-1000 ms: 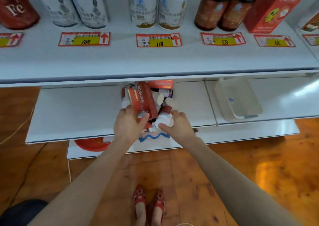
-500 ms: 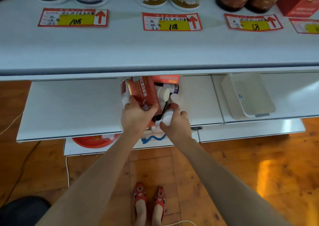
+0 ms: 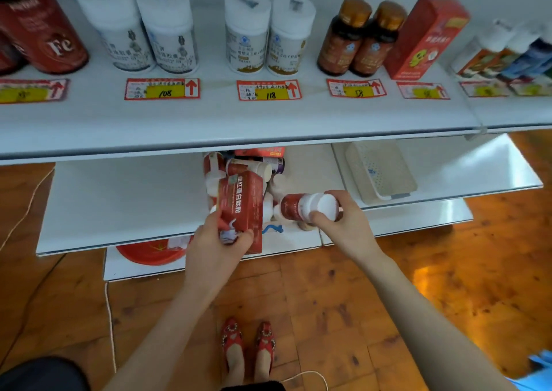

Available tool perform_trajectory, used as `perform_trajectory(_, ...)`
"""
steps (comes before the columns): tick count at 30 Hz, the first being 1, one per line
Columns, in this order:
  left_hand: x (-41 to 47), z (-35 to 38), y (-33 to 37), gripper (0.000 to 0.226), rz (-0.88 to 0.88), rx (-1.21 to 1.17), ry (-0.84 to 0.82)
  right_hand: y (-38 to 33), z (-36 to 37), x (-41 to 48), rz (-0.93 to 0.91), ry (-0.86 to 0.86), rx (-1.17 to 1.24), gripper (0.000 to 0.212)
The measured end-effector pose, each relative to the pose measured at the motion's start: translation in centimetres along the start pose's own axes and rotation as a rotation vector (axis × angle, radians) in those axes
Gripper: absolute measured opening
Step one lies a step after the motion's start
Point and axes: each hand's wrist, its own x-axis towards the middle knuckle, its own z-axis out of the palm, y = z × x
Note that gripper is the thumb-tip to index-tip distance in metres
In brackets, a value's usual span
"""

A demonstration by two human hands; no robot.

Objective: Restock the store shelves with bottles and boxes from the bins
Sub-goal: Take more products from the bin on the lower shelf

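My left hand (image 3: 216,244) grips a tall red box (image 3: 241,204) by its lower end, just above the bin (image 3: 270,230) on the middle shelf. My right hand (image 3: 343,223) holds a red bottle with a white cap (image 3: 301,206) on its side, to the right of the box. The bin holds several more white-capped bottles (image 3: 263,171) and a red box (image 3: 260,152), partly hidden under the top shelf (image 3: 209,121).
On the top shelf stand white canisters (image 3: 167,29), brown bottles (image 3: 358,38), a red box (image 3: 424,38) and a red tin (image 3: 41,32), behind price tags. An empty white basket (image 3: 379,169) lies on the middle shelf at right. A red basin (image 3: 149,251) sits lower down.
Both hands have lifted out of the bin: the left brought the red box up and toward me, the right pulled a red bottle out to the right. My view tilted up.
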Motion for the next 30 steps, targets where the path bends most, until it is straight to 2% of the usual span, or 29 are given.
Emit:
perform_trajectory(4, -2.7, -1.2, 2.4, 0.065, 0.089, 0.067, -0.117, -0.1, -4.6, -2.4, 0.000, 0.049, 0.050, 0.029)
perform_trajectory(7, -4.0, -1.3, 4.7, 0.060, 0.169, 0.103, -0.152, 0.4, -7.9, -3.7, 0.007, 0.107, 0.088, 0.020)
perform_trajectory(14, -6.6, 1.0, 11.0, 0.066, 0.299, 0.061, -0.215, 2.8, -15.3, -5.7, 0.049, 0.242, 0.138, 0.016)
perform_trajectory(20, -8.1, 6.7, 17.0, 0.090, 0.384, 0.024, -0.216, 7.3, -23.2, -6.0, 0.039, 0.358, 0.161, 0.023)
perform_trajectory(24, -9.7, 11.6, 21.4, 0.081, 0.393, -0.024, -0.232, 10.9, -29.4, -6.2, 0.013, 0.419, 0.102, 0.032)
perform_trajectory(27, -10.9, 16.1, 24.9, 0.084, 0.443, -0.065, -0.270, 13.3, -34.5, -7.0, 0.018, 0.423, 0.126, 0.031)
perform_trajectory(30, -12.1, 20.4, 28.6, 0.067, 0.493, -0.093, -0.284, 15.3, -39.5, -7.9, -0.007, 0.459, 0.124, 0.028)
